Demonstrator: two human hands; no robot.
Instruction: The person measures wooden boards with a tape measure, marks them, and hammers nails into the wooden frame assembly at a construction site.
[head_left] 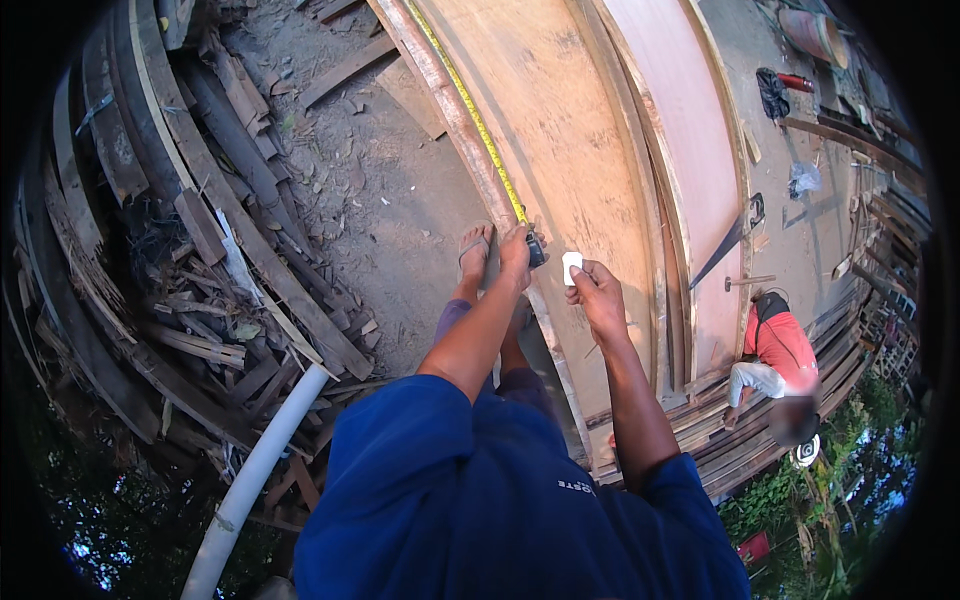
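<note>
The person stood over a large plywood sheet [560, 130] that filled the upper middle of the frame. The left hand [516, 248] was clenched around the dark case of a tape measure [536, 250], pinning it at the sheet's near edge at the centre of the frame. Its yellow tape [470, 110] ran up and to the left along that edge toward the top of the frame. The right hand [598, 295], just to the right, pinched a small white piece, chalk by the look of it [571, 266], between its fingers [581, 283], held just beside the case above the wood.

To do this well, I judged the tape should stay taut and flush with the edge, the case kept from creeping, and the white piece brought straight down at the reading rather than at a slant.

As for labels and packages, little showed: the white piece was a plain small rectangle, and a red cylinder [797, 82] lay at the upper right on the ground. Scrap planks [200, 250] were heaped at the left, a white pipe [255, 470] at the lower left, and another person in a red shirt [778, 345] crouched at the right.
</note>
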